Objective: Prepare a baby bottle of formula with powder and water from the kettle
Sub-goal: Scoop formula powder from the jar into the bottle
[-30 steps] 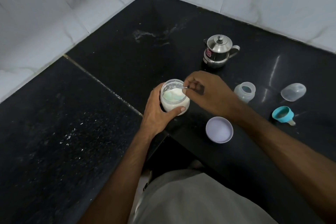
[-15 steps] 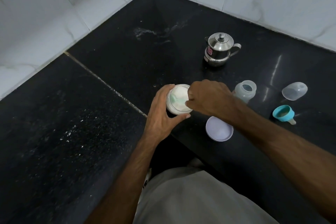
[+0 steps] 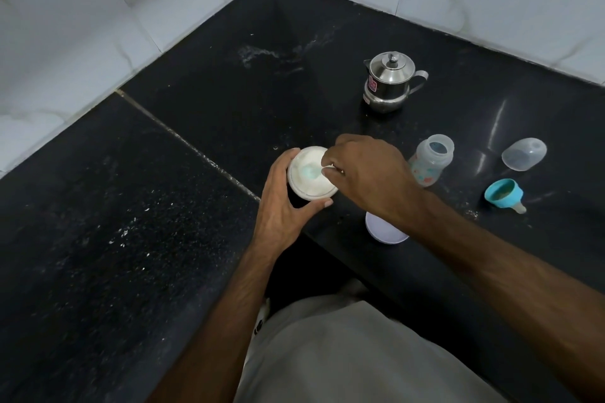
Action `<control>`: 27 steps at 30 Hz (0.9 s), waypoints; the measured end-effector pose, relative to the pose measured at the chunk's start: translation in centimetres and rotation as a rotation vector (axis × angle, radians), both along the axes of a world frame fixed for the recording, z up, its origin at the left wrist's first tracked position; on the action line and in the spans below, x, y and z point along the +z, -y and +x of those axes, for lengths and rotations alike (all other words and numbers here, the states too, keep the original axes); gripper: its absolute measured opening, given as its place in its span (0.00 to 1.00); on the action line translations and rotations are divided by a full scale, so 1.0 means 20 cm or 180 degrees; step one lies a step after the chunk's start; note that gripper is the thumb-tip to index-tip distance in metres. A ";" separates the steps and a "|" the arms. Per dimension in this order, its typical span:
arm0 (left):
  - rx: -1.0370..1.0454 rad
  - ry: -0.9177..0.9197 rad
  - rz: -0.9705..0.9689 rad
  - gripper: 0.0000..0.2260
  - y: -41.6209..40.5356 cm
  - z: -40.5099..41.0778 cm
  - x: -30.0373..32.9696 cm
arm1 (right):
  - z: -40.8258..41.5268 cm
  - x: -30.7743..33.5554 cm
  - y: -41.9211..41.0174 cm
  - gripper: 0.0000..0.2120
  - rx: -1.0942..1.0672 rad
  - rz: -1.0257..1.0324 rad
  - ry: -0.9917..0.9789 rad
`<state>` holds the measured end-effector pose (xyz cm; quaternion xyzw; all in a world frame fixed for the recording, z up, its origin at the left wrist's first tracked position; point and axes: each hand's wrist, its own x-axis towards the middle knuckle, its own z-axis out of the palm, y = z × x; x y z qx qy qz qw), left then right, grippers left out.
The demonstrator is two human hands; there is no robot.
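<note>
Small clear baby bottle with printed dots [image 3: 431,160] stands open and upright on the black speckled stone counter [image 3: 163,206], right of the hands, looks empty as far as visible. Round clear jar of white formula powder [image 3: 311,173] sits just left of it, lid off. Left hand [image 3: 284,203] grip clamped round the jar side, thumb on the near wall. Right hand [image 3: 370,173] over the jar mouth, fingertips pinched together on a thin scoop handle; pale teal scoop bowl [image 3: 309,172] is down in the powder. Round white jar lid [image 3: 384,231] lies on the counter under the right wrist, partly hidden. Teal collar with teat [image 3: 504,195] lies on its side well right; clear dome cap [image 3: 523,154] beyond it. Small steel kettle with lid [image 3: 391,82] stands behind the bottle, near the white marble wall tiles [image 3: 98,10].

Progress, judged: early. Bottle opened, jar opened, scooping under way. Left: powder into bottle, water from kettle, teat and cap on, mix.

Versus earlier frames: right hand has turned over the jar and dipped the scoop in; left hold unchanged; other items have not moved.
</note>
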<state>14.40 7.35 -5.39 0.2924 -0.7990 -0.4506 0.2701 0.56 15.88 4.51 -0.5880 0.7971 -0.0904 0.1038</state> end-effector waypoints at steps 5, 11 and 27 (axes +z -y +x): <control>0.0029 -0.0019 0.0028 0.39 -0.03 0.01 0.01 | 0.04 -0.02 -0.02 0.14 0.0135 -0.0067 -0.0132; 0.0083 -0.0020 0.0073 0.39 -0.06 0.02 0.02 | 0.08 -0.05 -0.01 0.13 0.0146 0.0061 -0.0228; 0.0077 0.0012 -0.0035 0.40 -0.06 0.02 0.01 | 0.05 -0.11 -0.05 0.10 -0.0165 -0.0258 0.0704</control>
